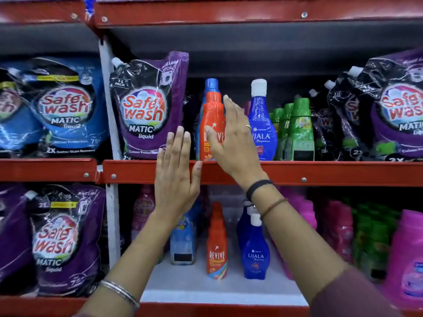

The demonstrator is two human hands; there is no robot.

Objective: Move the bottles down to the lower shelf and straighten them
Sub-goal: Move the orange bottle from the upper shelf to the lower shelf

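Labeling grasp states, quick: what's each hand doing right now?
Left hand: open, flat, holding nothing.
Right hand: open, reaching around the orange Revive bottle, not gripping it yet.

Upper shelf (320, 173): an orange bottle (211, 124) upright at the front edge, a light blue-capped bottle (211, 84) behind it, a blue bottle (262, 124) upright nearby.
Lower shelf (194, 284): an orange bottle (217, 245) and a blue bottle (256, 250), upright, side by side, apart.
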